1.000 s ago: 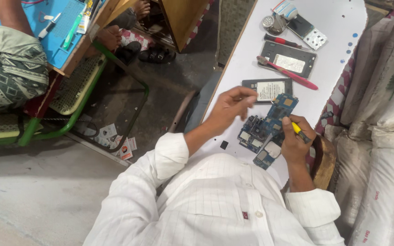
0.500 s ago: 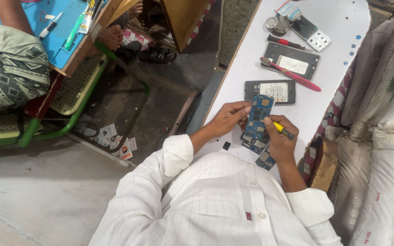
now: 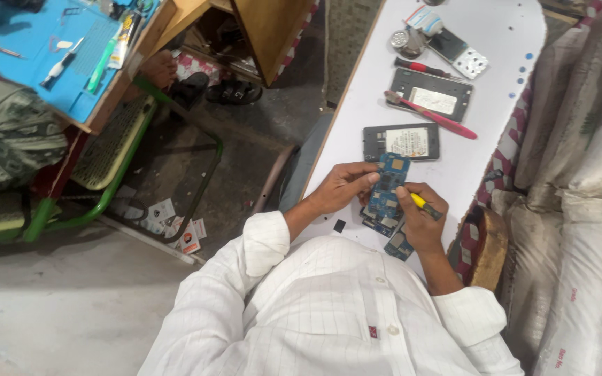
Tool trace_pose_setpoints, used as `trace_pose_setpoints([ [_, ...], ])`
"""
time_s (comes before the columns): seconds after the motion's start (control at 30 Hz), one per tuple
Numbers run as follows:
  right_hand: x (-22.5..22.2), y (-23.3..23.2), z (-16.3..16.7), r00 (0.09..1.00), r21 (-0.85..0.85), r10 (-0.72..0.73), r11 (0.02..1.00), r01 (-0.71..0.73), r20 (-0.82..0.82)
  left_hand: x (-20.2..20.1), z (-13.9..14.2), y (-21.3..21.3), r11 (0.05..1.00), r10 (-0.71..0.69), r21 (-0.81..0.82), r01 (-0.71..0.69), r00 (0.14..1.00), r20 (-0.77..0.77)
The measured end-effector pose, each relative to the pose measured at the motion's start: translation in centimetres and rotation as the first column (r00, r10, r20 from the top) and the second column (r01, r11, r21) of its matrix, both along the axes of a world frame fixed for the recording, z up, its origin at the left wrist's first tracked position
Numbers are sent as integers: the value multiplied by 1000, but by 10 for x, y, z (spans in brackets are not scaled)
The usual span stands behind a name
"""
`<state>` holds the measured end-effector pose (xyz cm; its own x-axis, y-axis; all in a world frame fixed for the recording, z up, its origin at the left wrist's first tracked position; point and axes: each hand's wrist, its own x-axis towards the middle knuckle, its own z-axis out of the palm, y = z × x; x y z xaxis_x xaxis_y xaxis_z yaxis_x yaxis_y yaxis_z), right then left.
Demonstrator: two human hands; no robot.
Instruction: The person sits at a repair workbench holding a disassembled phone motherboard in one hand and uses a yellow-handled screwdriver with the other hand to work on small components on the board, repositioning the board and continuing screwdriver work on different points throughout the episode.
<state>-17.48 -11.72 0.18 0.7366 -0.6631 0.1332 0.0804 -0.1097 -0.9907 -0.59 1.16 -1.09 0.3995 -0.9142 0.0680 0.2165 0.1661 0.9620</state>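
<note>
Fingers [image 3: 369, 179] of the left hand [image 3: 343, 186] pinch the blue circuit board [image 3: 389, 182] upright near the tabletop's [image 3: 503, 42] near edge, right hand [image 3: 421, 221] closed around a yellow-handled tool [image 3: 426, 206].

To do this well I'd keep the board braced against the boards underneath and work the tool tip in gently, no prying hard, since those parts probably crack easy. Count-wise: one board in hand, at least two more blue boards [image 3: 398, 244] lying just under it, two opened phone bodies [image 3: 401, 141] further up the tabletop, one pink-handled tool [image 3: 432, 115] across the farther one, one red screwdriver [image 3: 423, 67], one round metal tin [image 3: 405, 42] toward the far edge.
</note>
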Motion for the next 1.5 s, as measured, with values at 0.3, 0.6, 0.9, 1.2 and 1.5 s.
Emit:
trace_pose_setpoints([
  [0.3, 2, 0, 6, 1000, -4, 20, 1000, -20, -8, 1, 0, -1, 999, -32, -6, 32, 999, -38],
  [0.6, 4, 8, 13, 999, -55, -16, 998, 18, 43, 2, 1, -4, 996, 63, -54, -74, 979, -196],
  [0.9, -3, 12, 32, 993, -504, 7, 862, 56, 122, -5, -4, -12, 982, 163, -63, -179, 966, -199],
  [1.2, -8, 4, 25, 998, -431, 50, 902, -26, 44, -12, 3, -12, 969, 242, -39, -245, 967, -78],
  [1.5, -8, 3, 17, 992, -387, 35, 922, 15, 122, -12, 9, -10, 967, 254, 6, -254, 967, 19],
])
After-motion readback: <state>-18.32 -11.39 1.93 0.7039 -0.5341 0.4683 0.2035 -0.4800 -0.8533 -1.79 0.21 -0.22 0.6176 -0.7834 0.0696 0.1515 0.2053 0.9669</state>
